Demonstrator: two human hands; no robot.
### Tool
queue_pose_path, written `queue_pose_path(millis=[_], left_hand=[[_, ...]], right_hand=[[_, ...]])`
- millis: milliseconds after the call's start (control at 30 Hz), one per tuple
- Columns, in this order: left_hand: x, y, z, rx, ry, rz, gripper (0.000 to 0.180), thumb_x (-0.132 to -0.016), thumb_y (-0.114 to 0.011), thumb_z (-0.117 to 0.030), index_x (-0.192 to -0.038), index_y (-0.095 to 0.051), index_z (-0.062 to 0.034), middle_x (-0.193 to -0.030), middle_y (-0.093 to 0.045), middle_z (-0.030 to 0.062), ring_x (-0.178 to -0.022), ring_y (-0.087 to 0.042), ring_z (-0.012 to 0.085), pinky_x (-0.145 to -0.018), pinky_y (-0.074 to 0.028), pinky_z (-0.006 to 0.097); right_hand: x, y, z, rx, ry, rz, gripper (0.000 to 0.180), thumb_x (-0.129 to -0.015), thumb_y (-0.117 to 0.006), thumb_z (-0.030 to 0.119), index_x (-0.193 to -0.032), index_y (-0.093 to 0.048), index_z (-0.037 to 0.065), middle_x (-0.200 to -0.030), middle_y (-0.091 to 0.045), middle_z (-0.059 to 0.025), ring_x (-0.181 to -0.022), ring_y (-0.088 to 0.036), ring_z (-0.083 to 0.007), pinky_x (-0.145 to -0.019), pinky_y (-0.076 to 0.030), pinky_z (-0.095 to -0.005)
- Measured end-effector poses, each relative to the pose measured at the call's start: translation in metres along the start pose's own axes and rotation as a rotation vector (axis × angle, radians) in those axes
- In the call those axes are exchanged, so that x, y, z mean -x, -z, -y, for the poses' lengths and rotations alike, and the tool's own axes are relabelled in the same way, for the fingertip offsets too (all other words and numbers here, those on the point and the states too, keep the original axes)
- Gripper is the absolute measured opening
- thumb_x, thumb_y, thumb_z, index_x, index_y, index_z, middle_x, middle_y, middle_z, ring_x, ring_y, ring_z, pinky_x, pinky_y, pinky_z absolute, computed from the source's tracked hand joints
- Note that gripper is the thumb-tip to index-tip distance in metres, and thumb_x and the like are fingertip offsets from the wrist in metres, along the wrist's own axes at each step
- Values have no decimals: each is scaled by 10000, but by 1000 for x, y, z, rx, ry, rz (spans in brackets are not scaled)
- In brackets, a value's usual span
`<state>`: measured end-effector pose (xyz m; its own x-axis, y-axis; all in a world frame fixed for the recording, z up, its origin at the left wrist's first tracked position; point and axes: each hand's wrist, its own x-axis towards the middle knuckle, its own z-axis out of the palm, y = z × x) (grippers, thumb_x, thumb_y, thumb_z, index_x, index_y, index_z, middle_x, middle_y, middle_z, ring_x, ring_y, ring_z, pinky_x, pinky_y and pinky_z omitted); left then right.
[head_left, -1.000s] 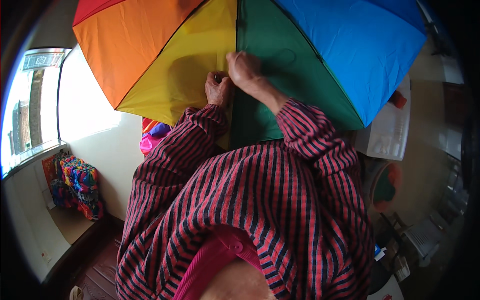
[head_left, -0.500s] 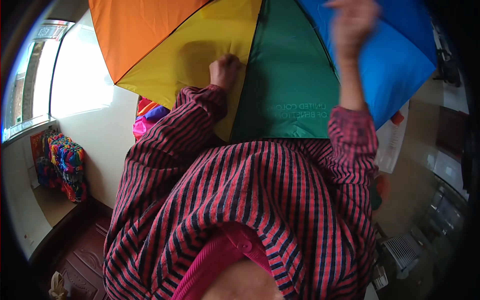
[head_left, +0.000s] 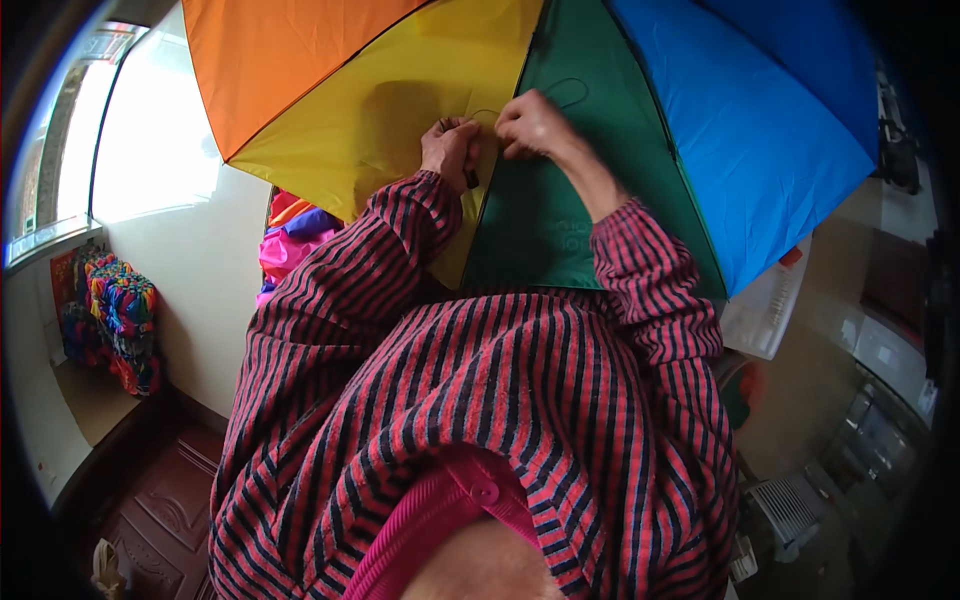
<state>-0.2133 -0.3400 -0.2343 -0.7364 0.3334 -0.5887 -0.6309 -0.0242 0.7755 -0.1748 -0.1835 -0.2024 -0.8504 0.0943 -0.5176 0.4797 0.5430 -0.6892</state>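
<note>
At about nine o'clock a bright window (head_left: 60, 190) lights the white wall, and below it a heap of multicoloured folded umbrellas (head_left: 115, 320) rests on a low ledge; another pink and purple bundle (head_left: 290, 245) peeks out just past the left sleeve. At twelve o'clock the open rainbow umbrella (head_left: 330, 120) fills the upper view, its orange, yellow, green and blue panels spread taut.

The left hand (head_left: 450, 150) is pressed on the canopy where the yellow and green panels meet, fingers curled together around a small dark piece, possibly a tie or fastener; what it is cannot be told. The right hand (head_left: 530, 125), just beside it at one o'clock, is pinched shut on a thin dark thread or cord (head_left: 570, 85) that loops over the green panel.

To do this well, I judge the left hand should keep the fabric flat and steady at the seam while the right draws the thread gently, avoiding puckers.

At three to four o'clock a white sheet (head_left: 770, 310) and cluttered floor items sit below the blue panel.
</note>
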Motion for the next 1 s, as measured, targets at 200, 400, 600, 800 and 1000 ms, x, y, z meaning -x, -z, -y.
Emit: queue_pose_path(millis=[200,400,600,800,1000], left_hand=[[-6,8,19,-945,-793,-54,114,-814,-592,-157,-832,-613,-47,-660,-623,116,-612,-621,280,-557,-490,380],[18,-15,4,-1230,-684,45,189,-813,-570,-167,-967,-644,-84,-775,-654,141,-768,-637,351,-710,-505,437],[13,28,12,-1542,-731,310,361,-851,-518,-130,-1205,-573,-181,-1193,-559,162,-854,-625,368,-714,-514,447],[14,22,8,-1766,-759,364,466,-860,-502,-114,-1306,-473,-243,-1324,-426,142,-882,-617,371,-735,-524,443],[19,8,4,-1478,-860,236,429,-809,-580,-125,-1231,-557,-198,-1250,-509,132,-831,-632,347,-706,-529,419]], right_hand=[[-5,129,-37,-1553,291,-507,128,-851,-473,6,-815,-585,-45,-822,-659,-182,-771,-650,-288,-819,-538,-470],[81,325,-141,-1713,668,-311,228,-925,-419,23,-705,-480,22,-616,-488,-95,-636,-559,-239,-775,-507,-511],[114,205,-1,-1570,696,-287,150,-937,-500,108,-806,-531,41,-643,-491,-18,-596,-500,-139,-663,-482,-339],[183,131,131,-1072,658,-793,108,-947,-528,148,-903,-536,49,-616,-388,37,-540,-412,-75,-600,-461,-261],[168,160,98,-463,1213,-1445,104,-949,-525,142,-921,-541,43,-625,-418,28,-558,-435,-82,-621,-476,-265]])
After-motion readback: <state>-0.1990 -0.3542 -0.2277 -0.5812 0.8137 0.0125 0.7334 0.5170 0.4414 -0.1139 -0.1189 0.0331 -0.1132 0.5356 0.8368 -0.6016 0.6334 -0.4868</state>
